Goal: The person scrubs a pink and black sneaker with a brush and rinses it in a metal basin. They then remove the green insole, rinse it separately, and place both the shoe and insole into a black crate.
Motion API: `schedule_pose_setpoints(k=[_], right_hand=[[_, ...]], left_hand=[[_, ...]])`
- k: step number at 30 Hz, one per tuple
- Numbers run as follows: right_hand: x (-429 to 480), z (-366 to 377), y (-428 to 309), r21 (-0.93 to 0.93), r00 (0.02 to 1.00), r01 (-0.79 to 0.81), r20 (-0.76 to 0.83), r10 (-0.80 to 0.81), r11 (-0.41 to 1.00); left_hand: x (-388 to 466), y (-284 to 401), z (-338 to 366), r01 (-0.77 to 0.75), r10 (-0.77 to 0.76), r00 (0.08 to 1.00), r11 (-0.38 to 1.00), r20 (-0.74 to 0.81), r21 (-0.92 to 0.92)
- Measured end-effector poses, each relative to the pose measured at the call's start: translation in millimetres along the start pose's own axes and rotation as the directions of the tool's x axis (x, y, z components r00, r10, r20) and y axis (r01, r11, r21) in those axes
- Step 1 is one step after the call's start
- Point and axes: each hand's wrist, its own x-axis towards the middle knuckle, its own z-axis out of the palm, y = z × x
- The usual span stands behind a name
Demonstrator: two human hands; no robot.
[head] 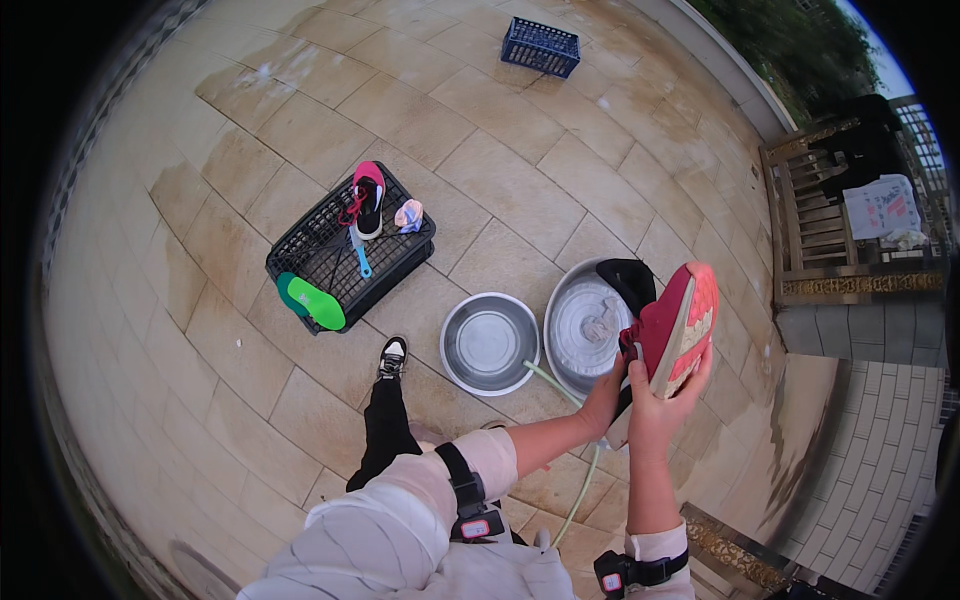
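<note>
Both hands hold a red sneaker tilted on its side above the right rim of the larger metal basin, its pink and cream sole facing right. My right hand grips it around the heel end of the sole. At the shoe's opening, on its left side, is my left hand, its fingers partly hidden. A black cloth-like thing lies over that basin's rim, and a crumpled pale cloth lies inside. Beside it stands a smaller metal basin, with the end of a pale green hose over its rim.
An upturned black plastic crate bears another sneaker, a blue-handled brush, a crumpled pastel cloth and green insoles. A dark blue crate stands farther off on the tiles. A wooden bench is at the right.
</note>
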Motion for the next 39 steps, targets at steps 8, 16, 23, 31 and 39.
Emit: schedule_pose_setpoints(k=[8, 16, 23, 31, 39], right_hand=[[-5.6, 3.8, 12.3, -0.014, 1.0, -0.023, 0.017, 0.023, 1.0], [-5.4, 9.5, 26.0, 0.02, 0.995, -0.082, 0.061, 0.081, 0.996], [-4.4, 11.7, 33.0, -0.002, 0.993, -0.088, 0.08, 0.088, 0.996], [3.9, -7.5, 53.1, -0.047, 0.984, -0.13, 0.119, 0.135, 0.99], [-8.0, -2.5, 63.3, -0.034, 0.988, -0.098, 0.116, 0.101, 0.995]], left_hand=[[6.0, -15.2, -23.2, -0.136, 0.102, 0.989, 0.918, 0.112, 0.372], [16.7, -34.0, -38.1, -0.175, 0.164, 0.984, 0.812, 0.069, 0.557], [17.3, -32.3, -41.3, -0.181, 0.167, 0.983, 0.799, 0.077, 0.574], [19.3, 0.0, -41.9, 0.143, -0.122, 0.988, 0.96, -0.099, 0.242], [37.0, 11.0, -22.3, 0.015, -0.021, 0.984, 0.999, -0.178, -0.038]])
